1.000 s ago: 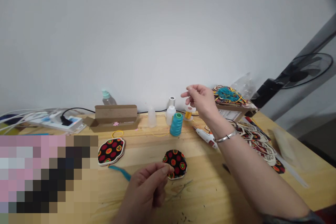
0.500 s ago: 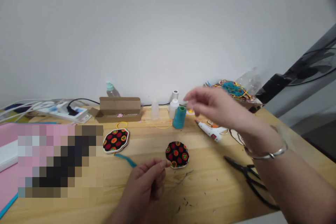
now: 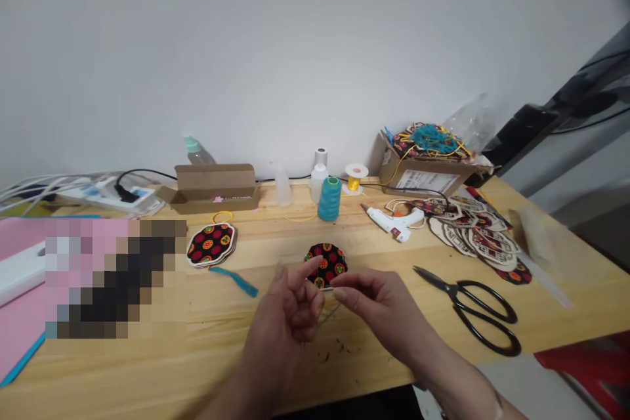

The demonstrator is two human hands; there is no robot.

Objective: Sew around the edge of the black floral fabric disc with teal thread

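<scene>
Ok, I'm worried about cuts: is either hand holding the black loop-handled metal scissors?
No, the scissors lie on the pale wooden table, apart from the left hand and right hand.

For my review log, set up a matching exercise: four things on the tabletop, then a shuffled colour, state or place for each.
1. Scissors
2. Thread cone
3. Glue gun
4. Round patterned piece

A. Teal, standing upright
B. Partly hidden by the left hand
C. Black, right of the right hand
D. White, lying down

Pairs: 1-C, 2-A, 3-D, 4-B
</scene>
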